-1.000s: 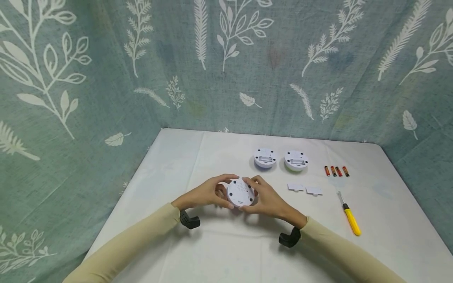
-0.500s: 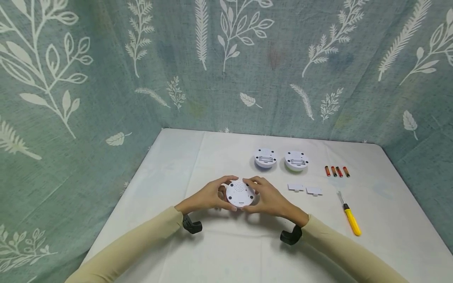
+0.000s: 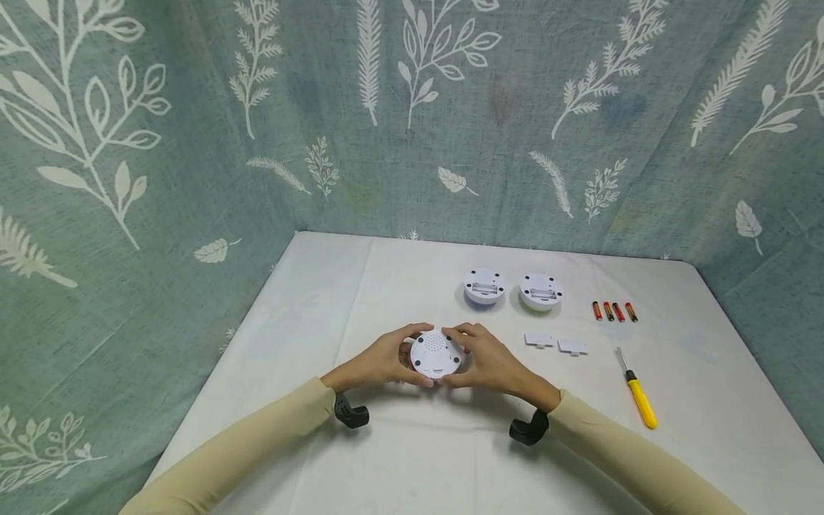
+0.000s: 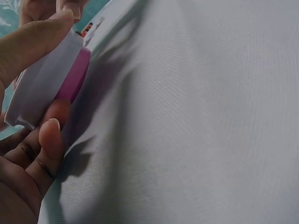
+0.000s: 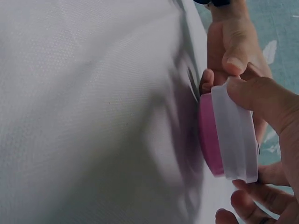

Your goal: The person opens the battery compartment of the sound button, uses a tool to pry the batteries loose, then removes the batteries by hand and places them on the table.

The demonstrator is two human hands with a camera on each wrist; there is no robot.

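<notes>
Between both hands, a round white device (image 3: 435,354) is held with its underside facing up, showing a cluster of small holes and dark round feet. Its opposite face is pink, as the left wrist view (image 4: 74,77) and the right wrist view (image 5: 210,135) show. My left hand (image 3: 383,355) grips its left rim, thumb at the near edge and fingers round the far side. On the right rim, my right hand (image 3: 491,360) pinches it likewise. Both wrist views show the device raised off the cloth, its shadow below.
Two similar round devices (image 3: 484,287) (image 3: 540,292) lie upturned farther back, with battery compartments uncovered. Two small white covers (image 3: 538,340) (image 3: 572,347) lie right of my hands. Several red-and-black batteries (image 3: 619,312) stand in a row near a yellow-handled screwdriver (image 3: 641,402).
The device has tilted and shifted slightly toward me, and its upturned underside faces the head camera more fully. My left hand has moved a little right and nearer. Both hands keep their grip.
</notes>
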